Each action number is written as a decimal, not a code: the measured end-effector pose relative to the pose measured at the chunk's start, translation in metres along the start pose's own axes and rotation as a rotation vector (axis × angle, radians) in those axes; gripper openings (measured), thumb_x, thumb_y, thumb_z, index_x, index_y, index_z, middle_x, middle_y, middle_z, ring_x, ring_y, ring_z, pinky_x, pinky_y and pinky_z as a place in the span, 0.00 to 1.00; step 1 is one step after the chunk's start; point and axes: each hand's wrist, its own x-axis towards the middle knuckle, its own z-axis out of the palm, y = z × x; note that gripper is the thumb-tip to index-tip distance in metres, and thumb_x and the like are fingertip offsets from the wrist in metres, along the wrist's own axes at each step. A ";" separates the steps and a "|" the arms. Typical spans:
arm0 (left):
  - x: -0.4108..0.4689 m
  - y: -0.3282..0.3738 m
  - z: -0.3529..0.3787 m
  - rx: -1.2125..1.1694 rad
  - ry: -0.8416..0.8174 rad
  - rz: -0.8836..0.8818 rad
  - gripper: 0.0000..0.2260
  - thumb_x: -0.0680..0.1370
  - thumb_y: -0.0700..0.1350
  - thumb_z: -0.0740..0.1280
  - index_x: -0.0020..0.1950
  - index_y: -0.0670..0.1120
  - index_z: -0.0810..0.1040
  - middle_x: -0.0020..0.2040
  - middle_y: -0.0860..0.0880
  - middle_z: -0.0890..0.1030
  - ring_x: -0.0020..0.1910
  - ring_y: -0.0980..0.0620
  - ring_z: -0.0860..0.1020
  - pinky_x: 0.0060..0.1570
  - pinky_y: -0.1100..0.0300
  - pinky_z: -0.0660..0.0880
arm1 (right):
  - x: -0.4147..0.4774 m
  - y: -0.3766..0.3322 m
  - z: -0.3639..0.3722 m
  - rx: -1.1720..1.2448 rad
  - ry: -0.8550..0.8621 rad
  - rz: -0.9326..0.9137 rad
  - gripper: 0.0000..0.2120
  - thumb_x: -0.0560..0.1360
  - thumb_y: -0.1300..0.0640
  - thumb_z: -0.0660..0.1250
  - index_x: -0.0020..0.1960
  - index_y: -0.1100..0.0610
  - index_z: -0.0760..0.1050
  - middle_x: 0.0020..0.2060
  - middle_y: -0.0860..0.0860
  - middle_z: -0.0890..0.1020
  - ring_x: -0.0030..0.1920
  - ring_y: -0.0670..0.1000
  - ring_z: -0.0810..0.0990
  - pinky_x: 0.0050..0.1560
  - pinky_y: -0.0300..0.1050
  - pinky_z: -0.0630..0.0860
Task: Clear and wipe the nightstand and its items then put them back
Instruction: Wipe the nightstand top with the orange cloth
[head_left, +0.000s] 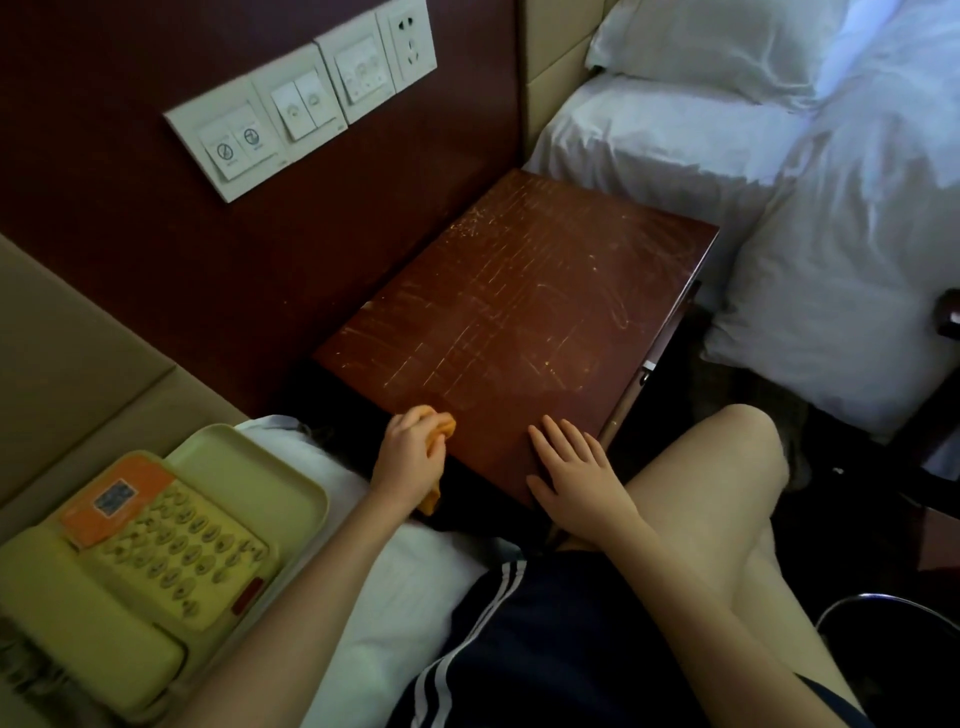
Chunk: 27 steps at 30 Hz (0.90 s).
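One step, wiping, is proceeding: the left hand (410, 449) is gripping an orange cloth (448, 426) at the worktop's (519, 312) near edge; the right hand (571, 467) is lying flat, empty. Strokes toward the wall (156, 270) are probably coming next.

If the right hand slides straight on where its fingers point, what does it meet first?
The right hand crosses bare nightstand top, then probably meets the dark red wall panel.
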 end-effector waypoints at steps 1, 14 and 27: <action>-0.003 -0.004 -0.002 -0.007 0.017 -0.002 0.13 0.77 0.37 0.62 0.60 0.44 0.78 0.60 0.48 0.75 0.57 0.51 0.69 0.54 0.64 0.64 | -0.001 0.003 0.001 0.003 0.012 0.001 0.29 0.81 0.45 0.50 0.77 0.51 0.43 0.76 0.50 0.45 0.75 0.51 0.42 0.72 0.47 0.38; 0.020 0.010 0.000 0.045 0.042 -0.053 0.13 0.77 0.37 0.62 0.61 0.43 0.77 0.61 0.47 0.75 0.60 0.48 0.68 0.56 0.60 0.66 | 0.000 0.004 0.002 0.091 0.128 0.021 0.28 0.80 0.47 0.52 0.76 0.49 0.45 0.76 0.48 0.47 0.75 0.50 0.41 0.71 0.46 0.36; 0.032 0.016 0.001 0.063 0.086 -0.130 0.12 0.77 0.36 0.61 0.57 0.43 0.79 0.60 0.47 0.76 0.58 0.46 0.70 0.56 0.57 0.68 | 0.000 0.004 0.002 0.089 0.124 0.053 0.28 0.80 0.47 0.53 0.76 0.50 0.46 0.76 0.49 0.47 0.75 0.51 0.41 0.71 0.46 0.36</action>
